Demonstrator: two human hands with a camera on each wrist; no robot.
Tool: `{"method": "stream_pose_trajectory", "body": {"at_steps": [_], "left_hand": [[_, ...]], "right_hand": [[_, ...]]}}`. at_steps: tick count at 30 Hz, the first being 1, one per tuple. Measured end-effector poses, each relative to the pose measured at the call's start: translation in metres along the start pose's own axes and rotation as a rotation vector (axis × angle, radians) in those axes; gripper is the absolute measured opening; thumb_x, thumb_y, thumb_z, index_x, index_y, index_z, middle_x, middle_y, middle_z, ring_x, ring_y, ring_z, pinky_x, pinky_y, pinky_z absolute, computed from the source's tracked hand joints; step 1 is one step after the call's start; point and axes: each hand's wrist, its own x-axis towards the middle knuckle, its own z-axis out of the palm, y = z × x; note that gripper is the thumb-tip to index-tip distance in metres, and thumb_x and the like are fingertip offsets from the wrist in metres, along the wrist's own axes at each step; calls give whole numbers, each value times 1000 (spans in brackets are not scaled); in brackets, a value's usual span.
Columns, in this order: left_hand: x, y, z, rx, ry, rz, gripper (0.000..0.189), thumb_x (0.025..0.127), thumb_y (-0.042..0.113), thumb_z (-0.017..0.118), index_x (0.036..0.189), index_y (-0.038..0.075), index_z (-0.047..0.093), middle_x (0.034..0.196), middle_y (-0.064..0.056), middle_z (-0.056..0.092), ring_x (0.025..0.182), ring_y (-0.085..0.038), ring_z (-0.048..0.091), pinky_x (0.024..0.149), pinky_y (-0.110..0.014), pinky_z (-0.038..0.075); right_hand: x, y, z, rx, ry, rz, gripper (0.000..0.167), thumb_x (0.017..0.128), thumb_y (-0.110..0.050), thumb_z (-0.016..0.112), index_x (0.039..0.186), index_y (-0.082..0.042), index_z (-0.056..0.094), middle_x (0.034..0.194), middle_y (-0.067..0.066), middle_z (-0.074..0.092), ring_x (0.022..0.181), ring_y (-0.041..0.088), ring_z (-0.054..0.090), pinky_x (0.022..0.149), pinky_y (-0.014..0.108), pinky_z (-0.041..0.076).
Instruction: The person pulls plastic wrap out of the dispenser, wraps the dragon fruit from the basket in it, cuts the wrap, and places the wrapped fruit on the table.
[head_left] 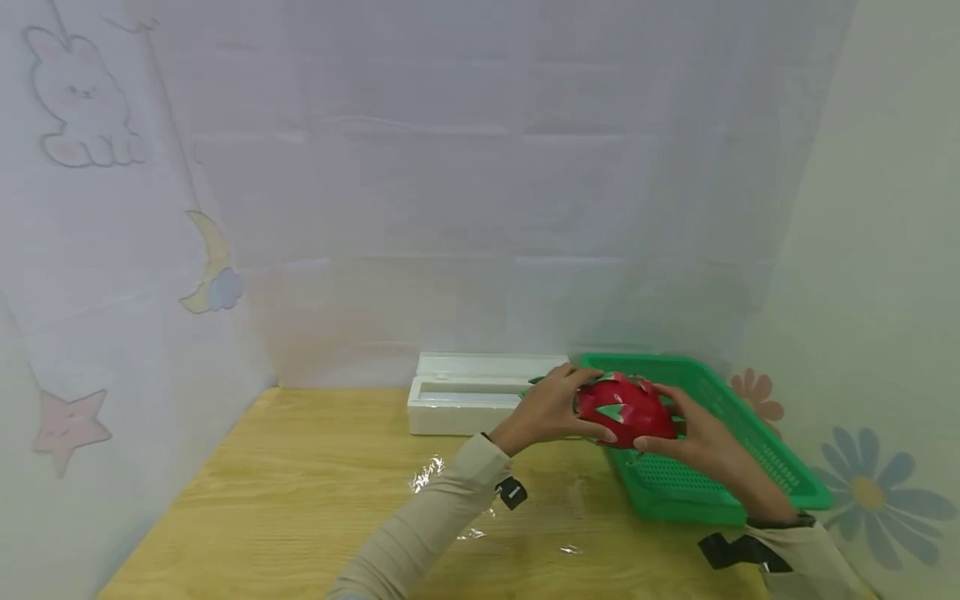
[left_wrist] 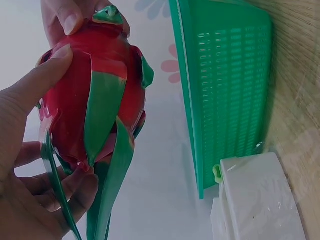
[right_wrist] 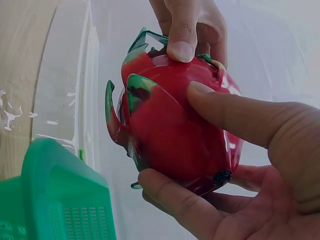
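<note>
A red dragon fruit (head_left: 626, 412) with green-tipped scales is held up between both hands, above the near left part of a green basket. My left hand (head_left: 553, 406) grips its leafy end, thumb on the red skin and fingers beneath the long green scales (left_wrist: 106, 110). From the other end my right hand (head_left: 701, 442) holds it, with the thumb on top and fingers curled under. In the right wrist view a small dark spot (right_wrist: 222, 177) shows on the fruit near the right fingers.
The green basket (head_left: 813, 492) with slotted walls stands at the table's right. Left of it is a white box (head_left: 450, 421) with its lid raised, near the back wall. Glossy clear film reflects light on the wooden table (head_left: 315, 500).
</note>
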Motion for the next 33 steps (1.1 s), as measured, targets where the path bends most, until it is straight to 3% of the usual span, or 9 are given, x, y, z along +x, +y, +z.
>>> {"method": "stream_pose_trajectory", "body": {"at_steps": [6,15,33], "left_hand": [[-5,-4,-3,-11,5,-31,82,78,54,82,145,17,51,114,1,57,98,-5,51,72,-12,48],[-16,-10,-4,-38,4,-72,83,77,54,83,145,18,51,119,-1,58,101,-7,53,74,-14,50],[-37,-20,-10,10,15,-129,82,75,56,83,141,18,53,114,1,58,99,-7,54,74,-15,50]], "right_hand": [[5,-1,6,8,-3,10,87,88,-23,78,150,6,26,136,36,47,116,53,52,72,44,59],[9,-3,17,39,-30,20,86,88,-24,79,150,5,27,136,35,46,116,52,53,73,44,59],[19,-8,36,75,-66,-13,84,88,-25,79,149,5,30,136,34,48,116,50,55,72,41,59]]}}
